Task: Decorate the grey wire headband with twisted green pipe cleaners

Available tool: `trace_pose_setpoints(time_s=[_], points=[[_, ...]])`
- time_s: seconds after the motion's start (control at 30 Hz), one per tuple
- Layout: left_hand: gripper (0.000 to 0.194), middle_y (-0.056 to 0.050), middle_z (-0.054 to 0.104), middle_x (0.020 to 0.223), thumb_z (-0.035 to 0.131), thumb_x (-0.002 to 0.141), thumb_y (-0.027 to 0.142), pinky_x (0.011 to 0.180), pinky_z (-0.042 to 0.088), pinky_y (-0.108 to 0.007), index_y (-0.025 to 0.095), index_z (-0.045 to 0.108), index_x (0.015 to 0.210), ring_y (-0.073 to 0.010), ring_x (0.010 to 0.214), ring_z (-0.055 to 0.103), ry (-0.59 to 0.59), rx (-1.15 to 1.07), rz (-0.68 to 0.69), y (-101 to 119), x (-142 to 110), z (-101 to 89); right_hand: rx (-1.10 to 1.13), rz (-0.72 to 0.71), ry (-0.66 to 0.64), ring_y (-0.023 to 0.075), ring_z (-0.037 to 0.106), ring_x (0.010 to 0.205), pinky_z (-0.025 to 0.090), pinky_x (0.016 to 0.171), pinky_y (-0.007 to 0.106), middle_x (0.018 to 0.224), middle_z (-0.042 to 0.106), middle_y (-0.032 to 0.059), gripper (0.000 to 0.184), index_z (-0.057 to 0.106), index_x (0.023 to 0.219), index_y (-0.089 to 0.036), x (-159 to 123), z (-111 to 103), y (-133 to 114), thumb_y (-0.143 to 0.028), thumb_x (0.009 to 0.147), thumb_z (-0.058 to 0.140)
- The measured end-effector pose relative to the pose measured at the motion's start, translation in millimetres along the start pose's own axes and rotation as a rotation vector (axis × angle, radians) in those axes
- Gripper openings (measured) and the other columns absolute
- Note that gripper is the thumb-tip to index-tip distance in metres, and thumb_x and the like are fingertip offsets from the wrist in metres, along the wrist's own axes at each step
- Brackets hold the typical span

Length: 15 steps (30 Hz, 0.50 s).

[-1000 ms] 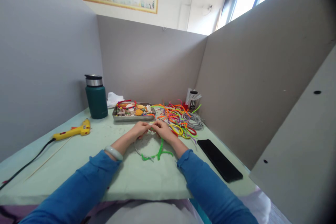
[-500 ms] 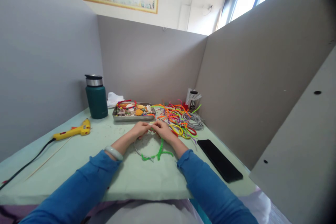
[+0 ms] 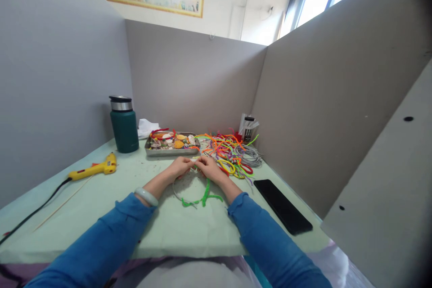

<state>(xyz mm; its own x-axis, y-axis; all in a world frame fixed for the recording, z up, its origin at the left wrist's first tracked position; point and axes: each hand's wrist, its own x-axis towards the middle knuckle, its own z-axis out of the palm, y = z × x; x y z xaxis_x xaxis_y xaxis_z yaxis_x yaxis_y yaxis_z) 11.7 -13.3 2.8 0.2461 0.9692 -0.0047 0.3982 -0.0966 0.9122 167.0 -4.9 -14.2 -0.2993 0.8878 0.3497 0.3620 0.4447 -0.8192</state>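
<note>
My left hand and my right hand meet in the middle of the pale green table, fingertips pinched together on a small white piece at the top of a thin hoop. A green pipe cleaner is wound on the hoop's near side and lies between my wrists. Both arms wear blue sleeves, and a pale bangle sits on the left wrist. What exactly the fingertips grip is too small to name.
A metal tray of shells and bits stands behind my hands, with a heap of coloured pipe cleaners to its right. A green flask and yellow glue gun are at left, a black phone at right. Grey partitions wall the desk.
</note>
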Motion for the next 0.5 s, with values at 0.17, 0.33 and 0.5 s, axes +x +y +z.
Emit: trace_pose_setpoints(time_s=[0.17,0.33,0.5], points=[[0.032,0.008,0.032,0.043,0.056,0.075,0.045,0.032,0.015,-0.022,0.016,0.052,0.063,-0.0041,0.029,0.024,0.002,-0.008,0.000,-0.1,0.3,-0.1,0.002,0.009,-0.008,0.0076,0.043,0.049,0.031,0.047,0.019,0.060,0.053,-0.0025,0.018,0.056,0.073,-0.016,-0.1,-0.4,0.6,-0.032,0.080,0.051],[0.033,0.008,0.033,0.044,0.057,0.075,0.047,0.032,0.016,-0.022,0.016,0.052,0.064,-0.0038,0.030,0.025,-0.004,-0.008,-0.009,-1.9,1.5,-0.7,-0.052,-0.005,-0.005,0.0082,0.043,0.050,0.031,0.048,0.019,0.060,0.053,-0.0021,0.019,0.057,0.072,-0.016,0.2,-0.2,1.7,-0.031,0.081,0.049],[0.032,0.008,0.036,0.044,0.056,0.076,0.045,0.032,0.016,-0.022,0.016,0.050,0.063,-0.0037,0.029,0.025,-0.006,0.004,-0.013,-3.3,3.3,-0.7,-0.110,-0.031,0.006,0.0089,0.044,0.054,0.031,0.050,0.020,0.062,0.054,-0.0017,0.019,0.058,0.072,-0.016,0.1,0.0,2.3,-0.030,0.082,0.048]])
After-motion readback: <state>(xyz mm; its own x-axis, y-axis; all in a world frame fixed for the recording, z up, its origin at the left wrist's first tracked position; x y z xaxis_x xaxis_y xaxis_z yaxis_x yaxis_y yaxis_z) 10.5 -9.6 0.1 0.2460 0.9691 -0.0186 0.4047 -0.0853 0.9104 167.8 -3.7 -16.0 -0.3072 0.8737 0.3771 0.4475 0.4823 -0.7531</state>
